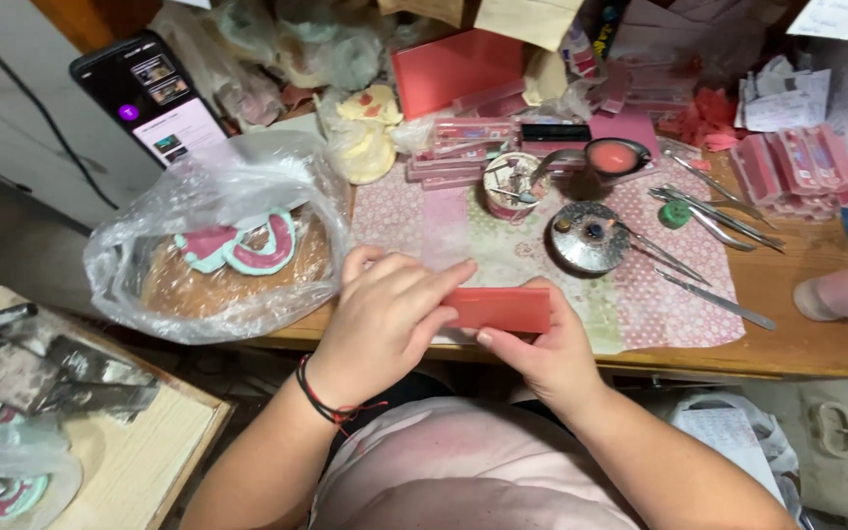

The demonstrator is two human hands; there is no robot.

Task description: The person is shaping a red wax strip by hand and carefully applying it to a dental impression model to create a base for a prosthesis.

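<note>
Flat red strip [499, 309] at the centre of the frame, over the table edge [787, 358], right hand [542, 353] gripping it from below, left hand [385, 319] closed on its left end, metal tools [709, 221] to the upper right, plastic bag [213, 240] at the left.

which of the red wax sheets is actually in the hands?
The single flat red wax strip at the table's near edge, pinched between the left hand and right hand. The other pink-red sheets lie stacked farther back, untouched.
</note>
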